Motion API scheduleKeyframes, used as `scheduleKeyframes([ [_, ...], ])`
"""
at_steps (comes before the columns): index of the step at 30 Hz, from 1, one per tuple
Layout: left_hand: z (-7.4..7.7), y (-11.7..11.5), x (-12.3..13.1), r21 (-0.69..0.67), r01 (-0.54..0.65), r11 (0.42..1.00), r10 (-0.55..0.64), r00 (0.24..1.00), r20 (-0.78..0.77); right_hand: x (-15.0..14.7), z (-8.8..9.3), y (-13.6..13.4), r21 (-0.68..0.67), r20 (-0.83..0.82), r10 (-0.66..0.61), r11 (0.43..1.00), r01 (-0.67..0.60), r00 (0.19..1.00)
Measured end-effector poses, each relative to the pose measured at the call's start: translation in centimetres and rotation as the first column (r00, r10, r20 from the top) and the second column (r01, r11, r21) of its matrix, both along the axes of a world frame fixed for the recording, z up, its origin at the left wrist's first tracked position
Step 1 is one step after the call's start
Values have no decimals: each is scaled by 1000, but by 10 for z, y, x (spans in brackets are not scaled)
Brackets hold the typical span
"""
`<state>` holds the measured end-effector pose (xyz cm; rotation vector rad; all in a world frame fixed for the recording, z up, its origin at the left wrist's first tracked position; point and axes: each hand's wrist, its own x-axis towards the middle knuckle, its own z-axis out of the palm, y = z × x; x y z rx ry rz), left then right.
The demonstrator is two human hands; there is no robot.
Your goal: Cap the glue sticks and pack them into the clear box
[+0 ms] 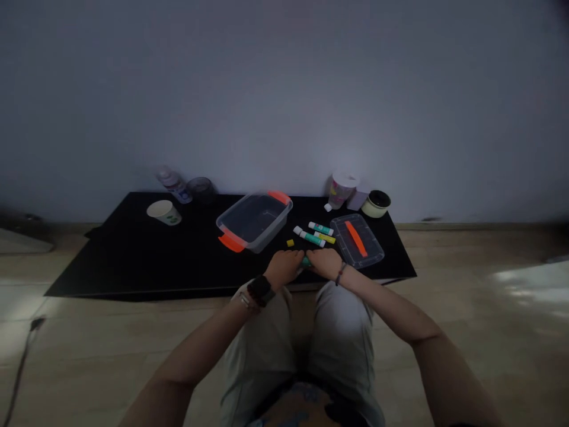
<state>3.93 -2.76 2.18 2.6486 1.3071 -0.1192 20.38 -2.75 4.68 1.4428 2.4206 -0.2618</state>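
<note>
resting at the near edge of the black mat (133, 261), both hands meet over a teal marker (305, 261). only a short, smooth, rounded stretch of its plastic barrel shows between them. the left hand (284, 265), a dark watch on its wrist, curls its fingers down around one end. the right hand (326, 263), a thin bracelet at its wrist, closes on the other end. both hands look wrapped tight on the marker, though the fingertips are hidden beneath the knuckles.

just beyond the hands lie three more markers (315, 235), slim cylinders with white ends and teal or yellow bodies, close together and slanted. a small yellow cap (290, 242) sits apart to their left. further left stands a clear plastic tub (254, 220), rectangular with rounded corners and orange handles at both short ends. its flat clear lid (364, 252), crossed by an orange strip, lies to the right of the markers. the mat is matte and dark, and it lies on a pale, glossy floor. a white paper cup (164, 212) stands well to the left.
</note>
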Motion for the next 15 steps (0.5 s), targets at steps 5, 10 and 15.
scheduleKeyframes([
  [5, 9, -12, -3, -45, 44, 998, -46, 998, -39, 12, -3, -12, 58, 6, 74, 996, -74, 997],
  [10, 22, -18, 3, -105, 35, 994, -40, 998, -44, 23, -7, -19, 154, -24, 147, 978, -142, 989],
  [15, 32, -9, 3, -257, 33, 966, -54, 996, -75, 30, -20, -17, 203, -69, 191, 964, -174, 979],
])
